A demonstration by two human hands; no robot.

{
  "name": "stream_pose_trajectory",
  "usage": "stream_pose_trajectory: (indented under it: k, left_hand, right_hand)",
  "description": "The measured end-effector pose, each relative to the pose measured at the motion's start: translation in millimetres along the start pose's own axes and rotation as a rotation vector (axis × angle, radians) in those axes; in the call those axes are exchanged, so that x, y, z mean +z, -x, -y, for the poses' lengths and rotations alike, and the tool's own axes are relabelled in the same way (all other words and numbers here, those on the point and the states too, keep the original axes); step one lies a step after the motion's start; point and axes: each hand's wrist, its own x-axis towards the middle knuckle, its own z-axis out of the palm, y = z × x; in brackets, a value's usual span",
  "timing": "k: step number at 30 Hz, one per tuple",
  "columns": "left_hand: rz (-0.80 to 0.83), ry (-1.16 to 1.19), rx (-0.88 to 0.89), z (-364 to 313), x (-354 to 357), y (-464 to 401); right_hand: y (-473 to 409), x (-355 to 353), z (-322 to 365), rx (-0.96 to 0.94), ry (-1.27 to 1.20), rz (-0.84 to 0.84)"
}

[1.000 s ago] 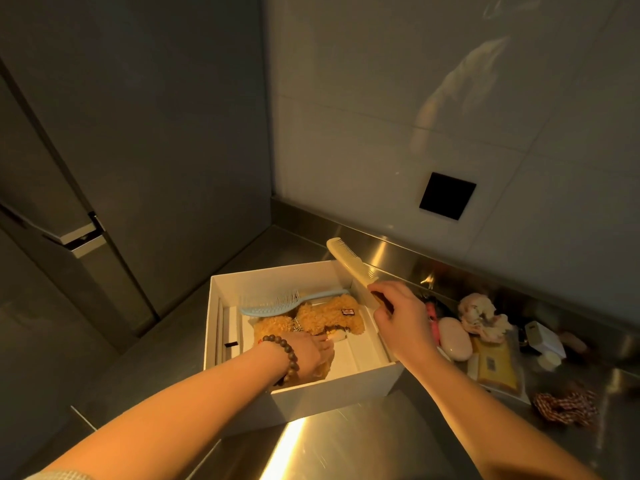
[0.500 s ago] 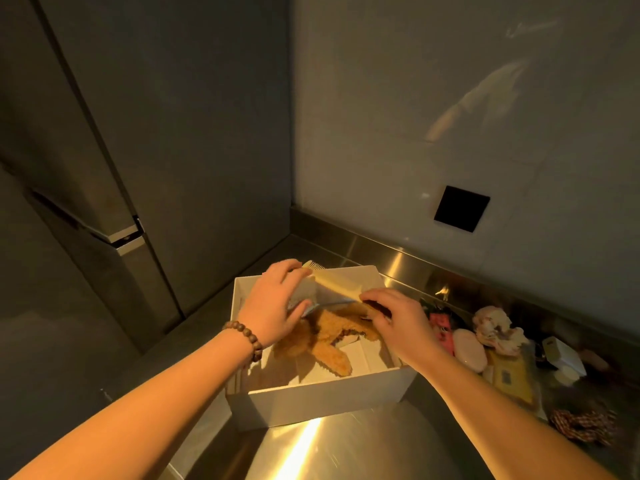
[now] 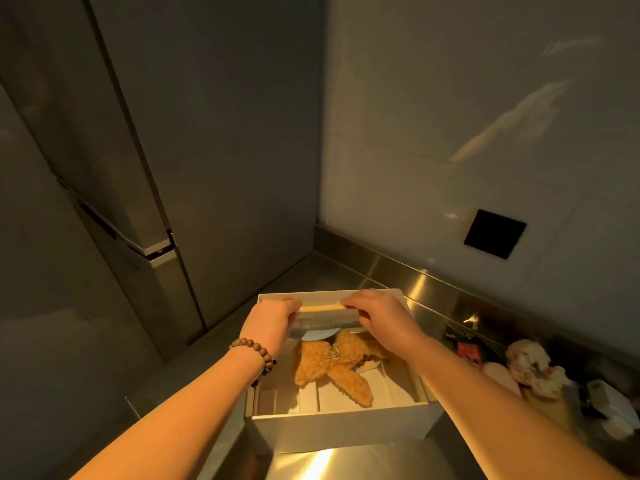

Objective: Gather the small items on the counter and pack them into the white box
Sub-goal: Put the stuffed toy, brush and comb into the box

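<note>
Left hand (image 3: 270,320): fingers curled round the left end of the cream comb (image 3: 322,308); beaded bracelet (image 3: 258,355) on the wrist.
Right hand (image 3: 377,320): fingers pinching the comb's right end.
Cream comb: held level between both hands, over the far wall of the white box (image 3: 339,431).
Blue brush (image 3: 317,330): just below the grip, inside the box, bristles showing.
Plush toy (image 3: 332,368): below and nearer than the grip, lying on the box floor.
White box: under both hands, on the steel counter (image 3: 346,465).
Loose items (image 3: 530,368): right of the right forearm on the counter; kinds too blurred to tell.
</note>
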Motion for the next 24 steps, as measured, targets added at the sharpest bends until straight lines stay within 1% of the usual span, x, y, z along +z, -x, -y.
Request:
stream_pose_trajectory:
  k: [3,7,9,12,15,17,19,24]
  left_hand:
    - [0.043,-0.035,-0.051,-1.2,3.2,-7.5]
    - [0.161,0.024,-0.108,1.4,9.0,-18.9]
    - [0.204,0.004,-0.070,2.6,11.4,-21.5]
    - [0.249,-0.010,0.001,4.3,10.5,-21.6]
    - [0.248,0.027,0.019,6.4,9.5,-20.0]
    - [0.230,0.063,0.007,3.9,9.1,-15.3]
    - [0.212,0.077,0.023,-2.0,7.6,-11.1]
    - [0.233,0.133,0.128,-34.2,0.9,-8.2]
  right_hand:
    - [-8.4,14.4,-7.3,0.026,-0.027,0.023]
    - [-15.1,32.6,-18.3,0.072,-0.057,0.038]
    - [-15.8,38.8,-24.1,0.107,-0.054,0.064]
    - [-13.6,42.8,-30.6,0.169,-0.132,0.078]
    - [-10.4,39.2,-32.7,0.162,-0.094,0.106]
    - [-6.7,31.3,-32.0,0.122,-0.049,0.077]
    - [0.2,20.4,-28.1,0.100,-0.055,0.029]
    - [28.8,-10.5,-20.2,0.143,-0.080,-0.042]
